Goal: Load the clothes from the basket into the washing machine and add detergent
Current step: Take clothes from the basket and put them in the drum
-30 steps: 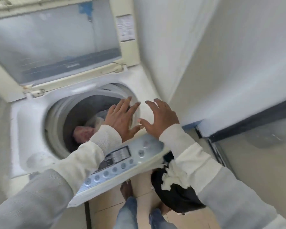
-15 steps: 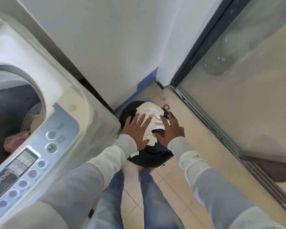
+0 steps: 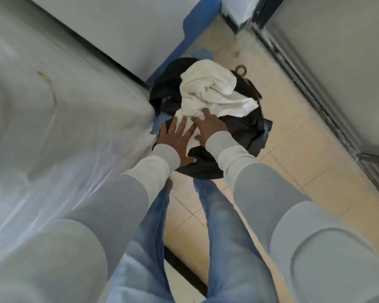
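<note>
A round black basket (image 3: 253, 136) stands on the tiled floor beside the washing machine (image 3: 59, 106). A crumpled white cloth (image 3: 208, 88) lies on top of dark clothes (image 3: 202, 162) inside it. My left hand (image 3: 176, 141) reaches down with fingers spread, flat on the near edge of the white cloth. My right hand (image 3: 207, 126) lies beside it, fingers straight on the same cloth. Neither hand grips anything. The drum opening is out of view.
The washing machine's plastic-wrapped corner (image 3: 127, 101) stands close against the basket on the left. A wall with a blue skirting (image 3: 179, 49) runs behind. A sliding door track (image 3: 315, 92) borders the floor on the right. My legs in blue jeans (image 3: 225, 226) stand in front of the basket.
The view swung from the open drum down to the basket. Both hands moved from above the drum to the white cloth in the basket and now lie lower on it.
</note>
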